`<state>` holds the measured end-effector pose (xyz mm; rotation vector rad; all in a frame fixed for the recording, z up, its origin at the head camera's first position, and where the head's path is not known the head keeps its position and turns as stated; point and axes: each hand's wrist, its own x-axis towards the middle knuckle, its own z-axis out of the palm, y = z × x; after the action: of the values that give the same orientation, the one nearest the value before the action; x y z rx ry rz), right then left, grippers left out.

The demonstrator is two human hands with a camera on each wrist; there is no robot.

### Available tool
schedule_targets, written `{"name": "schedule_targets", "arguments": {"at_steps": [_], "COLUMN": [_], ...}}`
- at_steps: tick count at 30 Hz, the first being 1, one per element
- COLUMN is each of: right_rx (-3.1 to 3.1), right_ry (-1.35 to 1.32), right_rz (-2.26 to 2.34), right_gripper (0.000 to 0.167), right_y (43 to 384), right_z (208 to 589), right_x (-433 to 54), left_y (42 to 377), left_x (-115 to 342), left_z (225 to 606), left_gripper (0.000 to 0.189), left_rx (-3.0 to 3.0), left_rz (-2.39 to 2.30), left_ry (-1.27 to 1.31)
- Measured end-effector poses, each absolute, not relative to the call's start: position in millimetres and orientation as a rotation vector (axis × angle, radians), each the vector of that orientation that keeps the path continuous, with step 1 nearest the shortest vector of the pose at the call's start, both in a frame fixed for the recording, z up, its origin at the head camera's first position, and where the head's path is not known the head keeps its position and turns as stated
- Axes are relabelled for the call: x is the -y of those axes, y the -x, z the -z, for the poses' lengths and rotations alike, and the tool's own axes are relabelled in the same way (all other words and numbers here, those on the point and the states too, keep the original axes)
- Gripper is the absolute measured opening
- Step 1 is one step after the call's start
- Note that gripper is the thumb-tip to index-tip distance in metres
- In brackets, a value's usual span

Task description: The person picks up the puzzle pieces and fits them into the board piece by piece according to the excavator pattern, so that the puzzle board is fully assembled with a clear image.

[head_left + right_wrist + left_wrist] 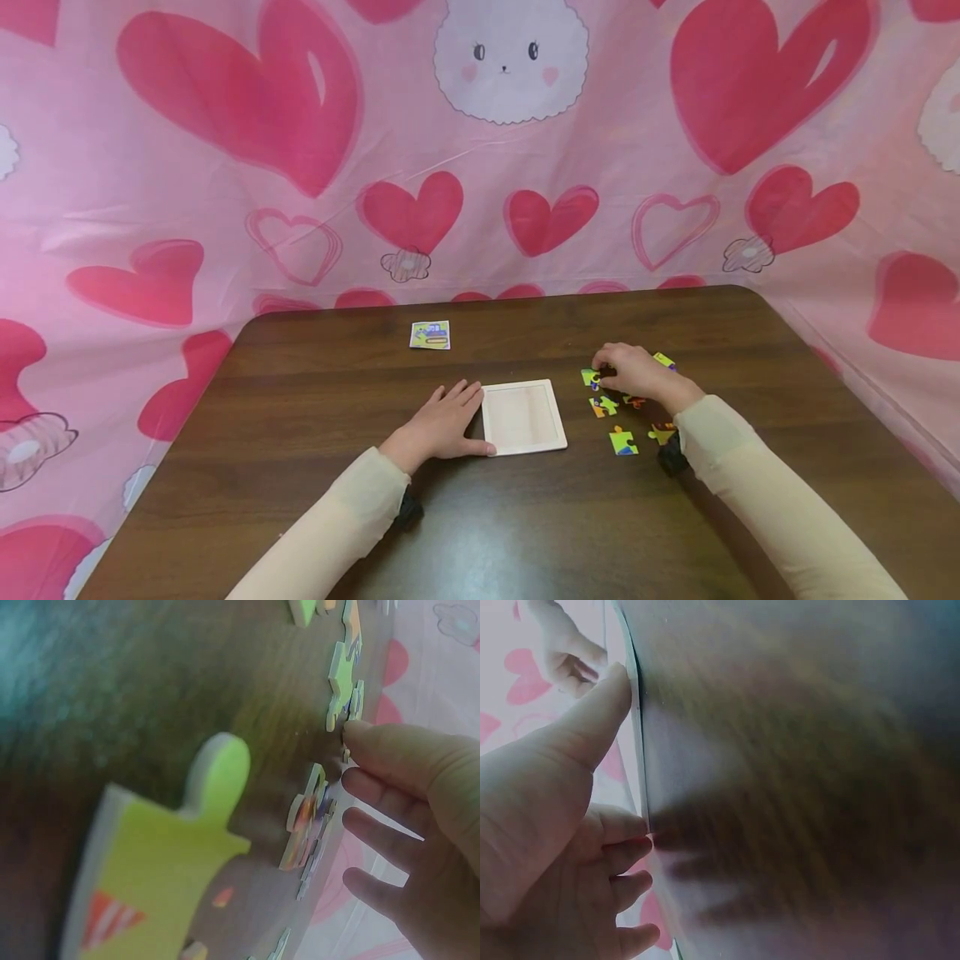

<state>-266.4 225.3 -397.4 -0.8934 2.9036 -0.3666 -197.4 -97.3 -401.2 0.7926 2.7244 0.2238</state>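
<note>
One tray [525, 418] just below frame centre, touched by left hand [442, 423], fingers straight, slightly apart; several puzzle pieces [622, 442] right of centre, with right hand [633, 372] at upper ones, fingers bent, grip unclear.

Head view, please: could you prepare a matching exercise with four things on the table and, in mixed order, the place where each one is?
Things:
1. left hand
2. right hand
3. wooden tray
4. picture card

Places:
a. nearest the pink backdrop
b. at the puzzle pieces
c. at the tray's left edge
d. between the two hands

Pairs: 1-c, 2-b, 3-d, 4-a
</note>
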Motion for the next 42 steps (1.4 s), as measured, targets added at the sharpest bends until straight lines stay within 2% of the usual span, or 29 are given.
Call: {"name": "schedule_targets", "arguments": {"at_steps": [18, 32, 42], "right_rx": [-2.908, -2.896, -2.764], "right_ry": [0.905, 1.091, 1.205], "right_rz": [0.508, 0.622, 0.679], "right_gripper": [0.017, 0.026, 0.018], "right_y": [267, 252, 247], "right_z": [386, 374, 384], "right_x": [-211, -158, -123], "left_y": [198, 198, 198], "left_x": [95, 95, 93], "left_z": [401, 404, 404], "left_gripper": [0.092, 0.093, 0.093], "left_rx": [-2.714, -2.721, -2.719], "left_rz": [-0.159, -0.149, -0.122], "left_ry": [-0.797, -0.785, -0.776]}}
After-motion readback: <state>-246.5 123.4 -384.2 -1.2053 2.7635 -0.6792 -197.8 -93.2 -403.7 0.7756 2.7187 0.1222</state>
